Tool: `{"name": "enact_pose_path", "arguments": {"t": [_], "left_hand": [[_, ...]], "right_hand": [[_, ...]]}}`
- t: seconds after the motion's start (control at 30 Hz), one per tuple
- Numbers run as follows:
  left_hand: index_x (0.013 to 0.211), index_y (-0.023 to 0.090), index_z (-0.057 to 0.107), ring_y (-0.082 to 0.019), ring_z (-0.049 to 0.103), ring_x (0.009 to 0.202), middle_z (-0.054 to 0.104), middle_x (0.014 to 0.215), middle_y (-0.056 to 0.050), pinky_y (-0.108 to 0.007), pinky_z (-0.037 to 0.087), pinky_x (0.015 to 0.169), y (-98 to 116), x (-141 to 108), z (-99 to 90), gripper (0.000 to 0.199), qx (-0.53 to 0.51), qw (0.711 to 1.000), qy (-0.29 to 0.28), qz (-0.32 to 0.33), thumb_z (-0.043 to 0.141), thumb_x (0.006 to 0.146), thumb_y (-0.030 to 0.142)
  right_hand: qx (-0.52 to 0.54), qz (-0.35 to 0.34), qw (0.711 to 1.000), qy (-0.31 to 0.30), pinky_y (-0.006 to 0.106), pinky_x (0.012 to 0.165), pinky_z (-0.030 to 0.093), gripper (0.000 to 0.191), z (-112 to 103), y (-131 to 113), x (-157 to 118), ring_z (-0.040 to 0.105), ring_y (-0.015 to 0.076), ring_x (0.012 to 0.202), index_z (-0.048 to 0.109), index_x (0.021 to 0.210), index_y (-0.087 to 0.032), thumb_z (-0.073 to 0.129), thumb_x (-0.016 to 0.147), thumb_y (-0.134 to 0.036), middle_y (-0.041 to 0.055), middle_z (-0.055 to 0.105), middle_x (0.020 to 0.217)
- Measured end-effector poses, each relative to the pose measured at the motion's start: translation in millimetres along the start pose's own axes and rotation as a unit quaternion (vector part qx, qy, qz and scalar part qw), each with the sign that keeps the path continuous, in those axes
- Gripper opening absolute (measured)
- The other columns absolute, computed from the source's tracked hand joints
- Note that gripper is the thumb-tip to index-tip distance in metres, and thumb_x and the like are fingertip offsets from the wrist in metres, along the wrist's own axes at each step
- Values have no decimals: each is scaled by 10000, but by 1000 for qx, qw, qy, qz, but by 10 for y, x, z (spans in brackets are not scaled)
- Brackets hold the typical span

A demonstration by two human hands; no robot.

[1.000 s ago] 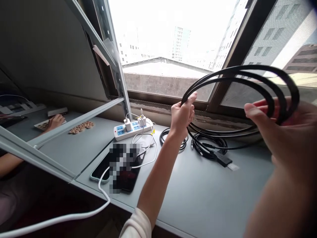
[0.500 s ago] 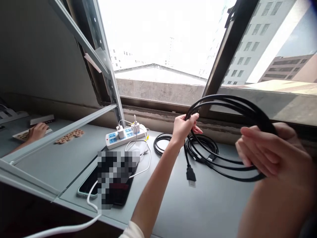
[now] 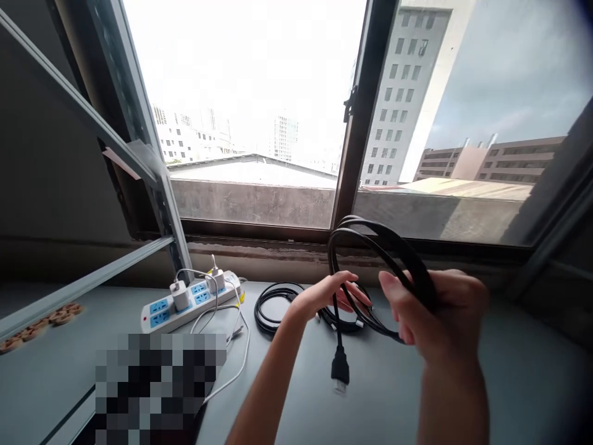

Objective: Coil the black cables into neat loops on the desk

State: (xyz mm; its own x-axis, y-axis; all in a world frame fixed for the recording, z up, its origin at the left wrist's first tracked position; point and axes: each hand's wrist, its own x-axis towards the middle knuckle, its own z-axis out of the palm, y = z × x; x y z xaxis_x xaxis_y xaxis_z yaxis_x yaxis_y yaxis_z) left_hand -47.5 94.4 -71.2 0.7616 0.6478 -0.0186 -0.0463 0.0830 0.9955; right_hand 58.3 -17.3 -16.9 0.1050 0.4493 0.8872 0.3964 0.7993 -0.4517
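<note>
A looped black cable point(image 3: 380, 230), apparently an HDMI cable, is held up above the table. My right hand point(image 3: 445, 309) is closed round the thick bundle on the right side of the loops. My left hand point(image 3: 327, 295) is at the left side of the loops, thumb and fingers stretched out and apart, with strands passing by the fingers. One end hangs below it with a black plug point(image 3: 340, 368) and what looks like a clear cap on its tip. A second coil of black cable point(image 3: 347, 324) lies behind my left hand, partly hidden.
Another small black coil point(image 3: 267, 309) lies left of my hands. A white power strip point(image 3: 192, 301) carries two chargers with white cords. A blurred-out patch covers dark things at the front left. Wooden pieces point(image 3: 44, 324) lie beyond the metal frame point(image 3: 88, 281). A window stands behind the table.
The view has turned right and up. My left hand has loosened from its pinch on the loops, its fingers now extended. My right hand has moved nearer to it, still gripping the cable.
</note>
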Motion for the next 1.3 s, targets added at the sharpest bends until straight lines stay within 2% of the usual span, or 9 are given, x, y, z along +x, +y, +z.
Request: {"name": "enact_pose_path", "arguments": {"t": [0.1,0.2,0.3,0.43,0.53,0.63,0.77,1.0,1.3], "left_hand": [[854,148,707,-151,600,788,695,903,-52,-246,453,734,33,-61,-90,364,-6,998,-69,5,496,782,436],[985,135,681,-186,611,904,680,990,-84,-260,451,781,83,-100,-71,366,-82,991,-88,54,498,792,387],[909,109,669,-192,638,824,684,850,-96,-282,454,793,151,-103,22,346,-178,975,0,135,532,785,402],[660,136,586,-83,522,468,447,470,50,-185,390,504,255,-136,25,277,-222,936,147,229,631,737,398],[634,139,581,-23,334,350,279,439,91,-167,221,383,348,-275,-81,315,-173,916,225,284,634,736,431],[676,123,640,-6,262,343,247,433,92,-177,151,381,454,-485,-150,331,-68,907,292,296,630,739,449],[716,113,683,2,217,358,232,441,89,-192,109,393,565,-692,-100,334,22,899,349,262,641,731,445],[760,121,708,1,222,376,244,505,75,-203,93,388,613,-774,4,331,44,924,304,227,655,717,445],[920,136,691,-14,255,450,335,512,62,-172,156,425,696,-965,-88,357,76,946,249,192,734,656,372]], "right_hand": [[24,-40,999,-17,195,281,164,411,5,-5,-8,280,44,243,414,433,-158,587,798,-83,-75,363,345],[98,-81,992,7,205,299,220,446,26,51,-10,290,60,251,376,434,-169,598,812,-90,-71,349,346],[198,-67,977,49,206,318,285,514,57,224,25,277,58,227,345,422,-167,587,873,-126,-73,338,321],[218,40,973,70,184,349,366,478,62,501,135,365,77,276,416,475,-171,642,882,-278,-54,397,354],[135,103,984,47,191,339,426,225,71,602,186,490,126,363,620,829,-169,722,816,-369,-20,538,537],[101,93,989,49,220,342,486,640,129,603,171,553,149,447,436,1313,-251,756,776,-388,33,597,852],[9,20,997,74,194,313,441,702,212,553,124,544,138,528,326,1397,-346,722,819,-393,59,541,1109],[-125,-87,984,96,207,418,487,493,145,449,147,552,163,670,450,1341,-302,643,894,-380,45,515,1124],[14,-50,999,12,174,380,434,285,179,373,127,512,85,477,598,1196,-295,570,928,-199,-13,527,843]]}}
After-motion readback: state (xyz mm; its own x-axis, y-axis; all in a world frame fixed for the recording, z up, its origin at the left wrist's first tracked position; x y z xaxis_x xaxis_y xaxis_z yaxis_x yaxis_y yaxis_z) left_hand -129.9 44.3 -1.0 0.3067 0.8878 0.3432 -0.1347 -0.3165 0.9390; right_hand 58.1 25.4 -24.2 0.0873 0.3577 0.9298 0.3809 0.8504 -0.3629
